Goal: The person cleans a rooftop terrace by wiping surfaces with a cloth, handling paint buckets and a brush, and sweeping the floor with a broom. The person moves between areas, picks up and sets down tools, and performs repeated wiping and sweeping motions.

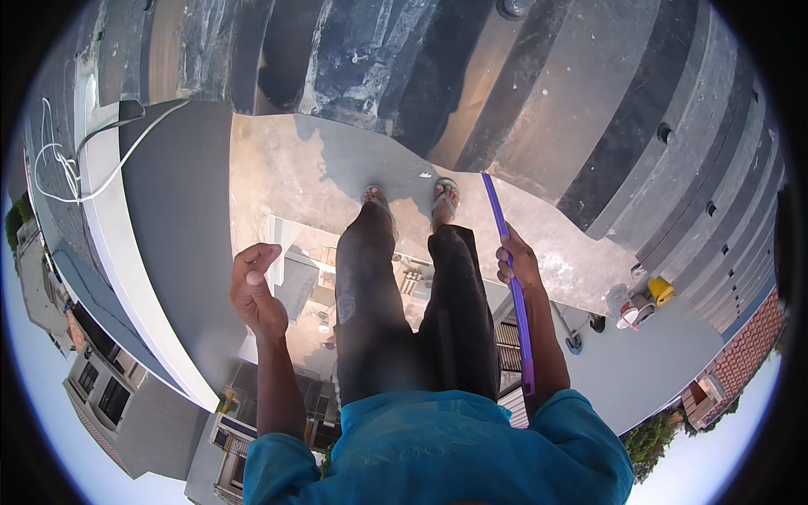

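My right hand (519, 261) is closed round a long, thin purple pole (520, 324). The pole slants from beside my right forearm up to the lower edge of the dark ribbed roof sheeting (539, 93). Whether its far tip touches the sheeting, I cannot tell. On the other side, my left hand (257, 290) is raised in the air with nothing in it. Its fingers are bent and the thumb stands apart from them. Both my feet, in sandals, are on a pale concrete ledge (278, 168) below the sheeting.
Behind my legs, a lower level with scattered objects (321, 316) shows far below. A yellow container (661, 291) and a whitish bucket (619, 301) stand at the right by the sheeting. White cable (67, 172) loops over a white-edged wall (139, 252) at the left.
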Tool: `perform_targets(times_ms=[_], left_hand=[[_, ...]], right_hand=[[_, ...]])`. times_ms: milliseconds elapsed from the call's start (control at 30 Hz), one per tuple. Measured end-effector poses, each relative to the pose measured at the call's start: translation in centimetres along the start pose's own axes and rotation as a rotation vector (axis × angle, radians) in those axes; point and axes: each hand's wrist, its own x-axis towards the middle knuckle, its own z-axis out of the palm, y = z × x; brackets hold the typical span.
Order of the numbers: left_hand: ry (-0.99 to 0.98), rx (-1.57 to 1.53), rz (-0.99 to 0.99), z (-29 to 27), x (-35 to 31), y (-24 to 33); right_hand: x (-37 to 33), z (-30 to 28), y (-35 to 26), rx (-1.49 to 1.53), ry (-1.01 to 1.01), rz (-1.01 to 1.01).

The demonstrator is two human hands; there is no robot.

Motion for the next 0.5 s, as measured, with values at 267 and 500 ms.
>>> perform_targets(times_ms=[267, 500], left_hand=[[-0.446, -0.014, 0.917, 17.1, 19.8, 17.9], [-0.637, 0.493, 1.365, 31.4, 24.3, 22.1]], right_hand=[[-5.3, 13.8, 2.4, 0.161, -0.396, -0.092], [20.9, 33.4, -3.0, -0.399, -0.258, -0.468]])
